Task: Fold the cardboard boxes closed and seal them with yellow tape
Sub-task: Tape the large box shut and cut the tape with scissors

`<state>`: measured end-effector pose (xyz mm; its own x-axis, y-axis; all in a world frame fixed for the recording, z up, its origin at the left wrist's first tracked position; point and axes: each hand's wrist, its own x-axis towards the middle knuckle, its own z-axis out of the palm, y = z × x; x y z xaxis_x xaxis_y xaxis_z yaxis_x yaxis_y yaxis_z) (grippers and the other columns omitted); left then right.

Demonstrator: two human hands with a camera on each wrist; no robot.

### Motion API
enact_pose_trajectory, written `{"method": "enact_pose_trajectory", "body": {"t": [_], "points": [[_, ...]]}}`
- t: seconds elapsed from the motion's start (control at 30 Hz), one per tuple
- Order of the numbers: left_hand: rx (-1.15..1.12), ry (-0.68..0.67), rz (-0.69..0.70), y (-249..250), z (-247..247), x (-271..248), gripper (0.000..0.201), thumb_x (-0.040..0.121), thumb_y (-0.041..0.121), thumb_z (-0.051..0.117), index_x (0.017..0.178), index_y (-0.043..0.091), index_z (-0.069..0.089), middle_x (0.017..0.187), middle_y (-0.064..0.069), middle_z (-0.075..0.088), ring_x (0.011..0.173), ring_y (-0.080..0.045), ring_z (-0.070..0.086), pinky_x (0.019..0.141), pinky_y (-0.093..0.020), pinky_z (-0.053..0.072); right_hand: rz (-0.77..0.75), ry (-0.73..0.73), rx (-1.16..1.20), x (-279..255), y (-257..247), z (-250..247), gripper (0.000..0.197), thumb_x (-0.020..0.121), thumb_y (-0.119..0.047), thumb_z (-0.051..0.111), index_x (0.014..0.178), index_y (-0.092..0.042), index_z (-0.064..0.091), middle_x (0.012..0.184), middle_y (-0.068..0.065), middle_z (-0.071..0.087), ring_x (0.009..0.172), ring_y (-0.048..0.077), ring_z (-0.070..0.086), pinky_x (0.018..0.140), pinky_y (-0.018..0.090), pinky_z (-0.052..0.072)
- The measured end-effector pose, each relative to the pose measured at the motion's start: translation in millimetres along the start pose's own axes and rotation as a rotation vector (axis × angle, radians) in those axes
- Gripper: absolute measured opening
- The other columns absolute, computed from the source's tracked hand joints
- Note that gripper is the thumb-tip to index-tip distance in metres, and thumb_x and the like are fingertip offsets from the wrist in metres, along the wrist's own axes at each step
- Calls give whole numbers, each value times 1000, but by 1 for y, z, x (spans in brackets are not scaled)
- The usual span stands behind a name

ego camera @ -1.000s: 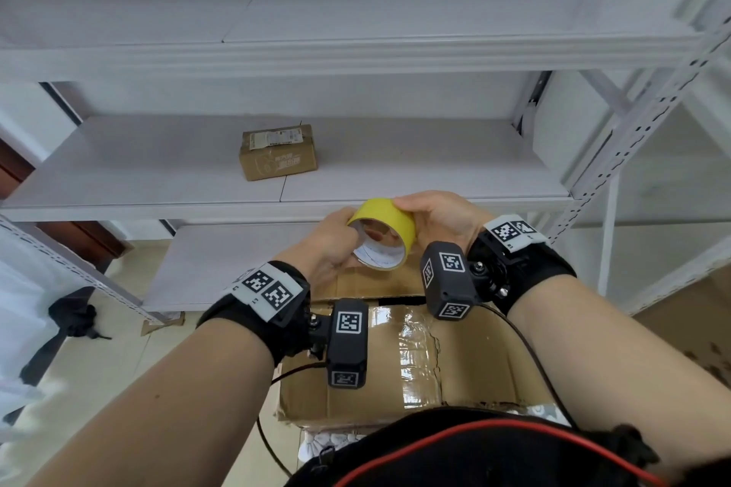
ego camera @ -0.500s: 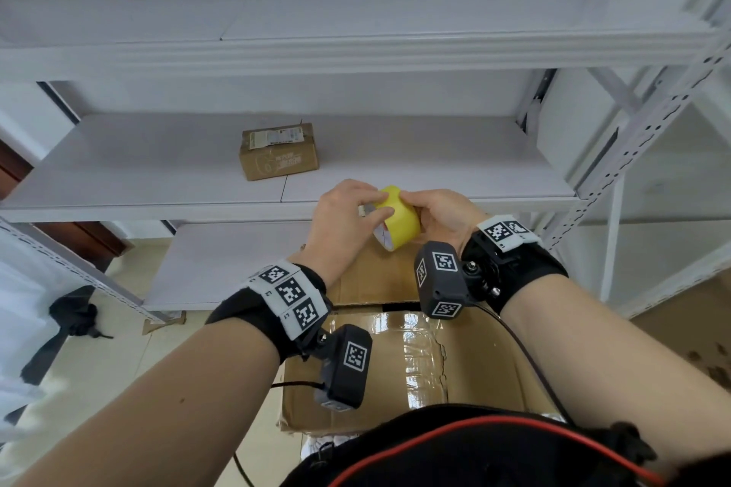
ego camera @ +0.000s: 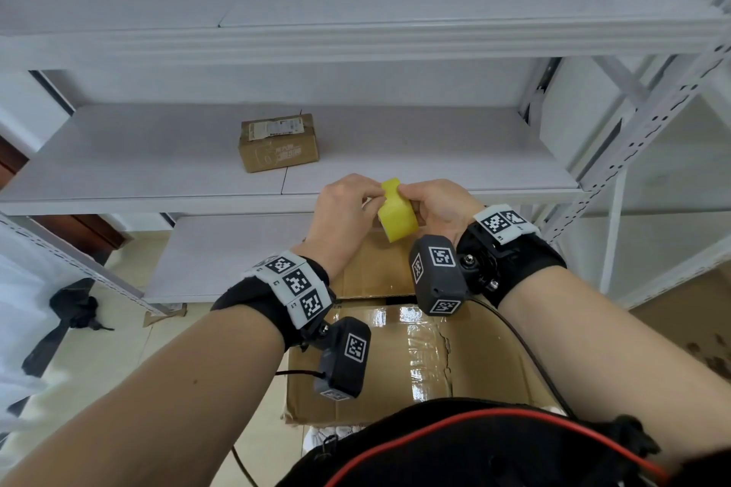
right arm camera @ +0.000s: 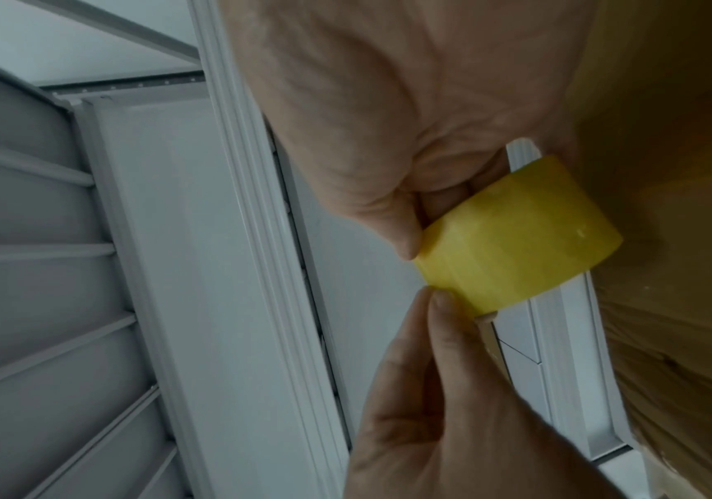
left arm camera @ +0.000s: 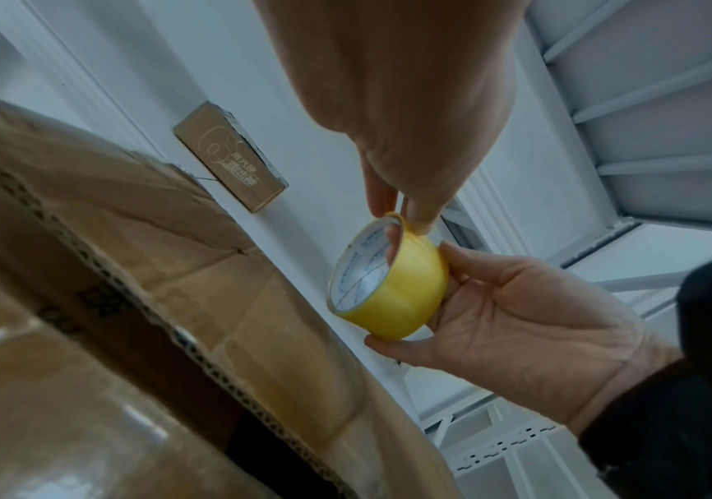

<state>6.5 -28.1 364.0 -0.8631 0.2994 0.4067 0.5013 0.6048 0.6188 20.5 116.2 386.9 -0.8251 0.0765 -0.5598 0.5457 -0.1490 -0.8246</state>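
A yellow tape roll [ego camera: 397, 215] is held in the air between both hands, over the far flap of a large cardboard box [ego camera: 395, 360]. My right hand [ego camera: 411, 198] grips the roll's outer band [left arm camera: 401, 287] from the right, fingers curled around it. My left hand [ego camera: 374, 196] pinches the roll's top rim [left arm camera: 394, 217] with thumb and fingertip. In the right wrist view the left fingertips [right arm camera: 444, 304] press on the edge of the roll [right arm camera: 516, 236]. The big box has glossy clear tape on its near flap and a dark gap between the flaps.
A small closed cardboard box [ego camera: 277, 142] with a label sits on the middle shelf [ego camera: 158, 154] of a white metal rack. A perforated rack upright [ego camera: 633, 138] stands at the right. A dark cloth [ego camera: 75, 308] lies on the floor at the left.
The roll has turned from showing its open core to edge-on and has risen slightly. My left hand moved from the roll's side up over its top rim. The right hand kept hold.
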Motion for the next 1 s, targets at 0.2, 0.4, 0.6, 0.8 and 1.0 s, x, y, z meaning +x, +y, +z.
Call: {"method": "enact_pose_trajectory", "body": {"t": [0.2,0.4,0.6,0.8,1.0], "points": [[151,-119,43,-1,-7,4,10,89,7,64,91,2,72,96,-13,66,87,-27,62,81,-31,44,21,-18,41,-1,2,-2,27,97,-18,48,113,0,62,108,16,67,92,26,62,86,41,51],[109,-67,-20,-2,-8,1,15,90,3,61,96,-2,73,96,-19,67,90,-32,63,79,-20,37,-5,-47,17,-9,-1,-2,18,93,-17,58,104,-4,64,94,11,69,74,20,65,54,25,52],[88,-84,-13,6,-11,-1,28,94,15,61,117,0,67,114,-17,63,106,-28,59,90,-19,36,-109,2,-42,-10,4,1,10,83,-10,71,91,-11,65,91,11,69,88,26,65,86,44,54],[175,-107,29,5,-15,-10,32,94,16,60,124,4,65,117,-15,61,112,-29,54,92,-25,36,-123,52,103,-9,4,-2,10,86,-5,67,91,-10,61,92,10,66,89,25,63,69,36,53],[159,-85,37,9,-22,-8,23,93,16,62,112,7,72,113,-11,65,109,-27,56,90,-24,35,-116,31,103,-11,7,-1,9,86,-6,67,90,-12,61,92,10,66,89,24,63,72,36,54]]}}
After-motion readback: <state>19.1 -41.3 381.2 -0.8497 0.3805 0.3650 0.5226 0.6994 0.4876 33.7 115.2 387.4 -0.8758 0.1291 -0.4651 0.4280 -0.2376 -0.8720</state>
